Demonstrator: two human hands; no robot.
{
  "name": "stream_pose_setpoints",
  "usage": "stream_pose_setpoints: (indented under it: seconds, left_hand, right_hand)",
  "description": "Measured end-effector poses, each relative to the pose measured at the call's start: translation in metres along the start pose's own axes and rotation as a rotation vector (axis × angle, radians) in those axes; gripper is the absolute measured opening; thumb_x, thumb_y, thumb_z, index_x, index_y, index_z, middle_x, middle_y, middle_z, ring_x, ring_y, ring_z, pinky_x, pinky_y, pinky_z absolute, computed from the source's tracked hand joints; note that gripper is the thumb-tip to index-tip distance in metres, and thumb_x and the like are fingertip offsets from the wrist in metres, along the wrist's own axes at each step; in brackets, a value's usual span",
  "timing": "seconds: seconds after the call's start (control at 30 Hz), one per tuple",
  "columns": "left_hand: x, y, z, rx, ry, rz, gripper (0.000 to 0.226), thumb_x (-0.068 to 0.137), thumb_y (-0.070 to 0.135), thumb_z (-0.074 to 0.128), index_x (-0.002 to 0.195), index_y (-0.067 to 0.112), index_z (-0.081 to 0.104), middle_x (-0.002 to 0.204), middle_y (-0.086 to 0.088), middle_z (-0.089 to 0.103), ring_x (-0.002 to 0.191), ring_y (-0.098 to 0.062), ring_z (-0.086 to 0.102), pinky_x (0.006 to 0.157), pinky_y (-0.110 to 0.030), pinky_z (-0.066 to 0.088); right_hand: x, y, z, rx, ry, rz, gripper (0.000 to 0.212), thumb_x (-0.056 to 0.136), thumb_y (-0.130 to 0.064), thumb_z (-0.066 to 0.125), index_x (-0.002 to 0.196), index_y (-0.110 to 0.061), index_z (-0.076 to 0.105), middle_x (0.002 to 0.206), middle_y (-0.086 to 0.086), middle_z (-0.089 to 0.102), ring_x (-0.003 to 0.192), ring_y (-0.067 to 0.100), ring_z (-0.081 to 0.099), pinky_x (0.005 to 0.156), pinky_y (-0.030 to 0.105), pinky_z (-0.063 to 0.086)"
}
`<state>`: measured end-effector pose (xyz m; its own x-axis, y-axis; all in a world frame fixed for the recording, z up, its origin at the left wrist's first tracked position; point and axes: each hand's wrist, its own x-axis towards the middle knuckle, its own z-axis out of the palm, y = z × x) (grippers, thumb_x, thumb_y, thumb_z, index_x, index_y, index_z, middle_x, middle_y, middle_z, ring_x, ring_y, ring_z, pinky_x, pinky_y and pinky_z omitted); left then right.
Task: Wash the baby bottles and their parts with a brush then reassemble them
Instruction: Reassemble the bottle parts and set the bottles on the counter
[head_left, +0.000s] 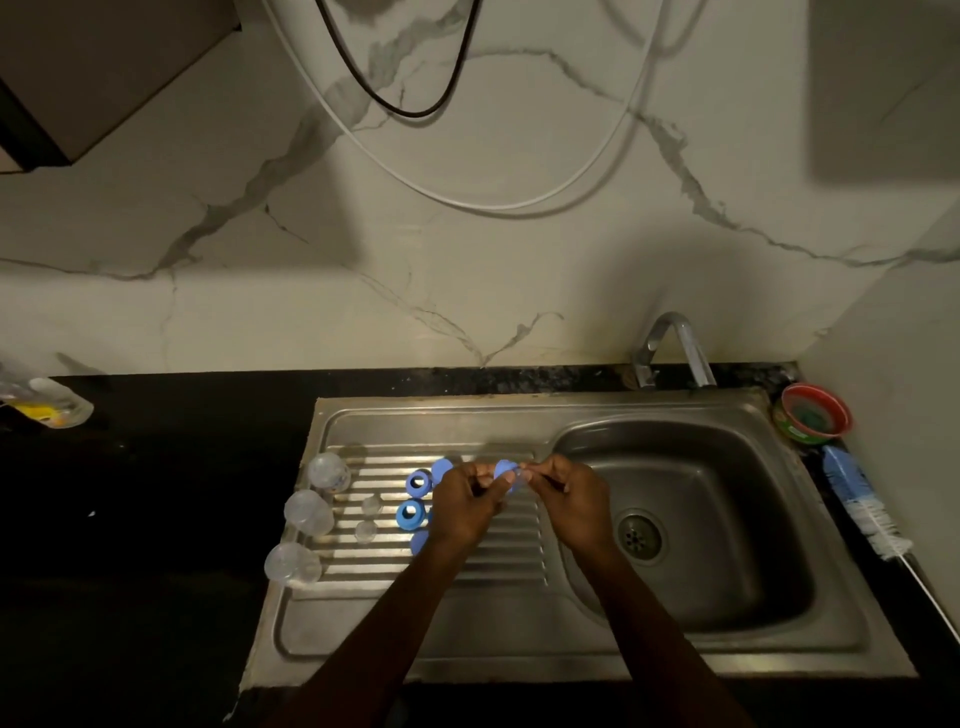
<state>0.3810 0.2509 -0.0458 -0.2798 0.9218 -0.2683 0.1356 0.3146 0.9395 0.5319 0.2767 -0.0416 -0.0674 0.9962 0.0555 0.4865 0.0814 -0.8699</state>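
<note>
Head view: above the drainboard (498, 597), both hands meet, left hand (464, 506) and right hand (571, 501) pinching a blue ring (505, 469) with a clear teat. Three bottles (307, 512) stand along the drainboard's left edge; brush (862, 501) lies right of the basin.

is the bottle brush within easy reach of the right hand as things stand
Probably yes: the bottle brush lies uncovered right of the sink, but the right hand is busy holding a blue part.

Left hand (465, 501) and right hand (574, 501) meet, fingers (524, 474) pinched together
</note>
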Motion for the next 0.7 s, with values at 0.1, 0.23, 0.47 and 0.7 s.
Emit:
stream_pose_setpoints:
  seconds: [0.1,0.23,0.47,0.7]
  left_hand:
    - [0.002,0.001,-0.001,-0.151,0.012,-0.093,0.024,0.093,0.018,0.073,0.102,-0.004,0.072,0.095,-0.019,0.075,0.094,-0.031,0.074,0.08,-0.039,0.063]
    - [0.009,-0.001,-0.005,-0.28,-0.113,-0.195,0.022,0.093,0.02,0.073,0.108,0.004,0.074,0.102,-0.009,0.078,0.1,-0.02,0.074,0.079,-0.028,0.061]
    - [0.005,-0.007,-0.011,-0.237,-0.133,-0.26,0.021,0.091,0.022,0.076,0.107,0.009,0.076,0.104,-0.011,0.077,0.102,-0.024,0.071,0.087,-0.035,0.056]
    - [0.026,0.043,-0.049,0.204,-0.228,0.015,0.013,0.097,0.028,0.067,0.095,0.018,0.076,0.085,0.002,0.076,0.083,-0.012,0.072,0.082,-0.032,0.058]
  right_hand:
    - [-0.003,-0.001,0.006,0.009,-0.012,-0.057,0.015,0.094,-0.03,0.071,0.086,-0.018,0.074,0.081,-0.013,0.072,0.076,0.001,0.067,0.072,0.032,0.055]
    - [-0.01,0.003,0.013,0.15,0.055,-0.059,0.008,0.095,-0.024,0.07,0.091,-0.02,0.074,0.09,-0.015,0.075,0.086,0.002,0.071,0.077,0.032,0.058]
    - [0.003,0.003,0.011,0.009,-0.122,-0.156,0.038,0.084,-0.027,0.083,0.119,-0.024,0.069,0.113,-0.014,0.07,0.101,-0.001,0.066,0.087,0.019,0.053]
    - [0.025,-0.037,0.007,-0.139,-0.211,-0.285,0.025,0.091,-0.011,0.074,0.115,-0.006,0.071,0.107,0.009,0.072,0.101,0.024,0.068,0.093,0.039,0.053]
